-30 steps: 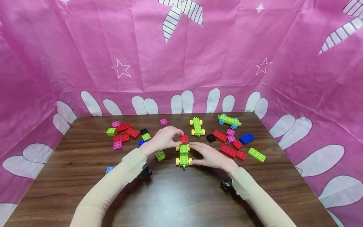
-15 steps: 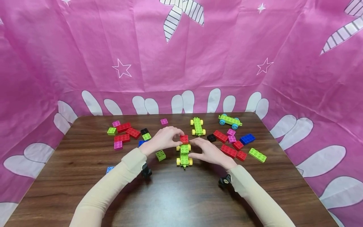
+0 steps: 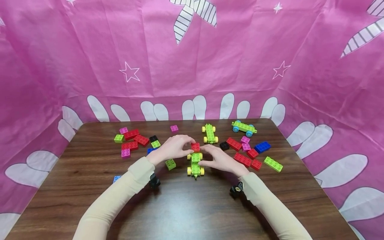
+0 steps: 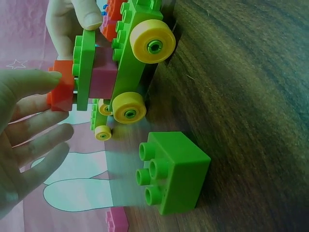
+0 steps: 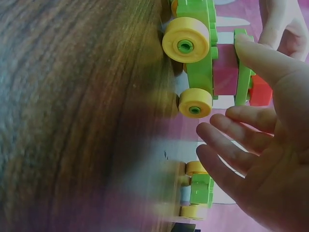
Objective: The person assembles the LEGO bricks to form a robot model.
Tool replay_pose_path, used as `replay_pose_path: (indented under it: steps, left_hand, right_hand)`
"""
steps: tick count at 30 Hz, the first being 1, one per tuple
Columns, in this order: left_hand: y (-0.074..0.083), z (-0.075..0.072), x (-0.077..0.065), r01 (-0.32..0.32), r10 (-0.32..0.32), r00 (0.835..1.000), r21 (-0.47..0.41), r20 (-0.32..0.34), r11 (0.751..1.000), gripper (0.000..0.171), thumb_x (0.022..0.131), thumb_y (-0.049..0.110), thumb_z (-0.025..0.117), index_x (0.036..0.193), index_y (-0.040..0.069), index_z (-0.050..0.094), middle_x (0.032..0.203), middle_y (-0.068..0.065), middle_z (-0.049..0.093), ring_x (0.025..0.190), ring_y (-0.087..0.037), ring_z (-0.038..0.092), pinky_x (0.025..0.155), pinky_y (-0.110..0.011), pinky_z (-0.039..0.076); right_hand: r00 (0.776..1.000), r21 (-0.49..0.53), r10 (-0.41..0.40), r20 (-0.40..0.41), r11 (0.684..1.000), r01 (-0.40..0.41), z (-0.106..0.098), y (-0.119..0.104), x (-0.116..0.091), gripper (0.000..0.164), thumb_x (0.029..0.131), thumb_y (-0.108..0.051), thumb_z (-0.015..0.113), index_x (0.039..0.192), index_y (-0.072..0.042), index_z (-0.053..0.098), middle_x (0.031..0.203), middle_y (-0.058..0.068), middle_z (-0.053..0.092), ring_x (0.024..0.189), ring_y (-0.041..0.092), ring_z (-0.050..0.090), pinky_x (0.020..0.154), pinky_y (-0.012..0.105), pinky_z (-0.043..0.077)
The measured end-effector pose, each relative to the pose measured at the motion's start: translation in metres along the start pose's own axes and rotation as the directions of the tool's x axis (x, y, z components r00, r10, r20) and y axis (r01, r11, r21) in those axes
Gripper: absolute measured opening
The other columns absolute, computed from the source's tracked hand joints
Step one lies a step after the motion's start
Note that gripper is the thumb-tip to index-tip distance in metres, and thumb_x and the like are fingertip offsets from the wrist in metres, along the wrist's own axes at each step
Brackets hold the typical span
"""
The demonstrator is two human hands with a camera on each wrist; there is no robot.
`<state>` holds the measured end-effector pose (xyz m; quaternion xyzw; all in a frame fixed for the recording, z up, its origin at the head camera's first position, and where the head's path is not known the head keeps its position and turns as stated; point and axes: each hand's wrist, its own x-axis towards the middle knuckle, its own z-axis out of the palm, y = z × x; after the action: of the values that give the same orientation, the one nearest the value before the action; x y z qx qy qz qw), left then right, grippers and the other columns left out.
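Note:
A light green wheeled base [image 3: 196, 170] with yellow wheels [image 4: 152, 41] stands on the table between both hands. A pink brick [image 5: 225, 69] is stacked on it, with a thin green plate [image 4: 86, 72] over that. At the plate's far end sits a red brick [image 3: 195, 147]; green studs show in a narrow gap beneath it. My left hand [image 3: 174, 146] pinches the red brick between thumb and fingers, the other fingers spread. My right hand [image 3: 222, 160] holds the green plate by its ends, thumb at the near end and index fingertip at the far end.
A green brick [image 3: 170, 164] lies left of the base. Behind stand another yellow-wheeled base [image 3: 210, 134] and a blue-wheeled one [image 3: 244, 128]. Loose bricks lie on both sides, among them a red brick [image 3: 129, 146], a blue brick [image 3: 262, 147] and a long green brick [image 3: 273, 164].
My right thumb has moved from beside the near wheel up to the green plate, and the right fingers have shifted slightly. My left hand keeps its pinch on the red brick.

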<state>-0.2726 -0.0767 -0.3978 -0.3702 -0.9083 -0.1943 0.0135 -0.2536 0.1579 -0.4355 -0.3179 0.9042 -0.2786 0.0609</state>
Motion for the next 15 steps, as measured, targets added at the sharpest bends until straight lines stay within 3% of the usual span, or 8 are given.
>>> replay_pose_path:
  steps: [8,15]
  left_hand:
    - [0.0004,-0.0005,-0.0014,0.002,-0.002,1.000,-0.030,-0.003,1.000,0.032,0.088,0.031,0.064,0.115,0.014,0.065,0.112,-0.001,0.068,0.099,-0.013,0.065,0.083,-0.031,0.055]
    - [0.0003,-0.0003,-0.0008,-0.012,0.011,1.000,-0.062,-0.010,0.998,0.031,0.088,0.029,0.064,0.114,0.013,0.065,0.109,-0.002,0.069,0.097,-0.015,0.066,0.083,-0.032,0.055]
  right_hand:
    - [1.000,0.022,-0.006,0.012,1.000,0.006,0.0015,0.0031,0.0014,0.064,0.081,-0.051,0.066,0.132,-0.017,0.049,0.129,-0.001,0.056,0.118,0.014,0.055,0.100,0.040,0.047]
    - [1.000,0.049,-0.015,0.015,0.999,0.015,0.0023,0.0051,0.0034,0.064,0.080,-0.052,0.067,0.132,-0.019,0.049,0.128,-0.002,0.056,0.117,0.013,0.056,0.099,0.039,0.047]
